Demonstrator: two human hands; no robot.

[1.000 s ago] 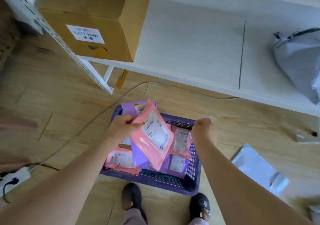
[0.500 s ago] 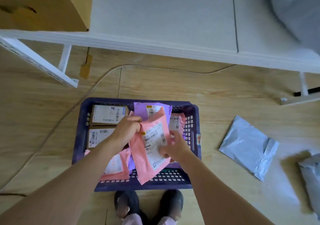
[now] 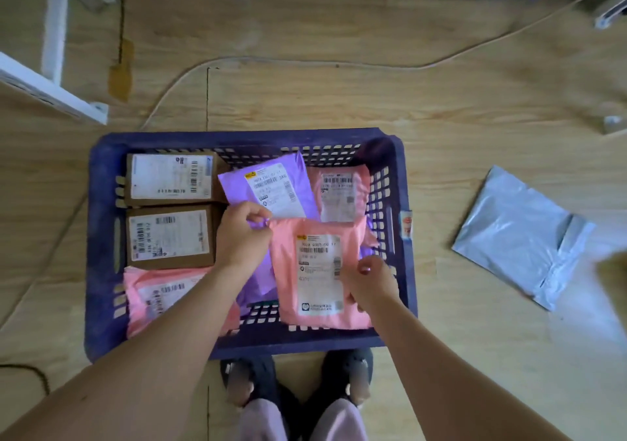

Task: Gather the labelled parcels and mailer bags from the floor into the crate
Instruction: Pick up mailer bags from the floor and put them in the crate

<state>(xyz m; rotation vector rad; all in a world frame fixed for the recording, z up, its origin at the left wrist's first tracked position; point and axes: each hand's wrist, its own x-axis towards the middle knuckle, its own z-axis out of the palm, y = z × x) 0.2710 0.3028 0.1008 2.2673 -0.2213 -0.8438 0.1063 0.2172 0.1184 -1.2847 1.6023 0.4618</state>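
A dark blue plastic crate (image 3: 101, 237) sits on the wooden floor in front of my feet. Inside it lie two labelled cardboard parcels (image 3: 169, 179), a purple mailer bag (image 3: 271, 186) and pink mailer bags (image 3: 342, 189). My left hand (image 3: 242, 237) pinches the top left corner of a pink mailer bag (image 3: 288, 271) lying flat in the crate's right half. My right hand (image 3: 369, 281) grips that bag's right edge. A grey mailer bag (image 3: 519, 233) lies on the floor to the crate's right.
A white shelf frame (image 3: 54, 91) stands on the floor at the far left. A thin cable (image 3: 339, 65) runs across the floor behind the crate. My slippered feet (image 3: 295, 379) stand right at the crate's near edge.
The pink mailer bag went from held upright over the crate to lying flat inside it. My right hand came from the crate's rim onto the bag's right edge.
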